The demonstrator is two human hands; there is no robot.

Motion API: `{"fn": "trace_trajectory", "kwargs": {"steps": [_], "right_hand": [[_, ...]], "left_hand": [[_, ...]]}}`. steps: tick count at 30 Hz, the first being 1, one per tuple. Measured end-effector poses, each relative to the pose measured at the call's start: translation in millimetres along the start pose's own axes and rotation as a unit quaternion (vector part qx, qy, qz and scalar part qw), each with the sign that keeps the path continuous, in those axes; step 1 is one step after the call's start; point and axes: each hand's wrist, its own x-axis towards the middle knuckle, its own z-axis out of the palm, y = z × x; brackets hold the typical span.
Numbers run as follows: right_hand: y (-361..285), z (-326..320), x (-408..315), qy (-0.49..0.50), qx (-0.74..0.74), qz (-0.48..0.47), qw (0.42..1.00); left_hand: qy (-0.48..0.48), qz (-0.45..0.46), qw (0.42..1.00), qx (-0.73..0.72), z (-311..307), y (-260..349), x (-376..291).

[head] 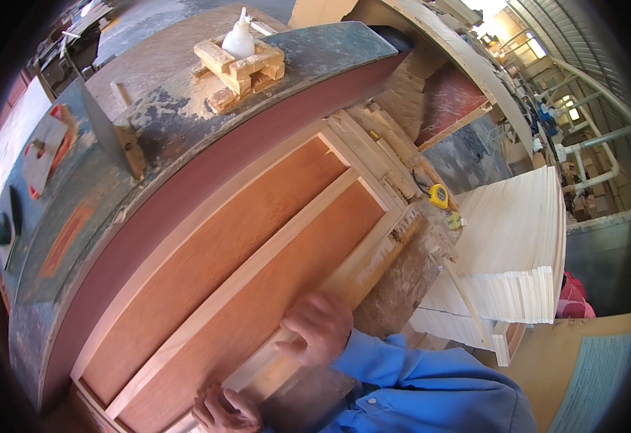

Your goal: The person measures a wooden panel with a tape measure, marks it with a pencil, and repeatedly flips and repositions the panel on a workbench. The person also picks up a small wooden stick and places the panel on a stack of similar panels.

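In front of me lies a wooden panel frame (239, 221) of pale rails with two long reddish-brown panels (212, 227) set in it. A middle rail parts them. My left hand (223, 409) is at the near rail, low in the picture, with its fingers curled over the wood. Farther right along that near edge is my right hand (318, 329), blurred, its fingers bent above the rail. Whether it touches the wood or holds something small, I cannot tell. A blue sleeve (423, 373) covers my right arm.
Behind the frame stands a dark-topped machine table (337, 46) with a white glue bottle (238, 42) among stacked wood blocks (256, 65). At the right are a yellow tape measure (438, 196), scrap wood strips (372, 146) and a tall stack of pale boards (504, 233).
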Motion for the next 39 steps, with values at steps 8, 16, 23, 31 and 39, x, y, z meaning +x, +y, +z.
{"fn": "trace_trajectory", "kwargs": {"steps": [8, 16, 23, 31, 39], "right_hand": [[-1, 10, -4, -0.007, 0.028, 0.013, 0.999], [2, 17, -7, -0.030, -0.015, -0.059, 0.998], [4, 22, -15, -0.031, -0.021, -0.016, 0.999], [4, 22, -12, -0.032, -0.039, -0.053, 0.997], [1, 25, -12, -0.018, -0.049, -0.042, 0.998]], "left_hand": [[-0.009, -0.017, 0.998, -0.061, 0, -3, 4], [-0.019, -0.034, 0.998, -0.043, -10, -21, 2], [0.011, -0.036, 0.997, -0.064, -12, -20, 8], [0.008, -0.040, 0.997, -0.064, -13, -21, 8], [0.006, -0.043, 0.998, -0.055, -14, -19, 9]]}}
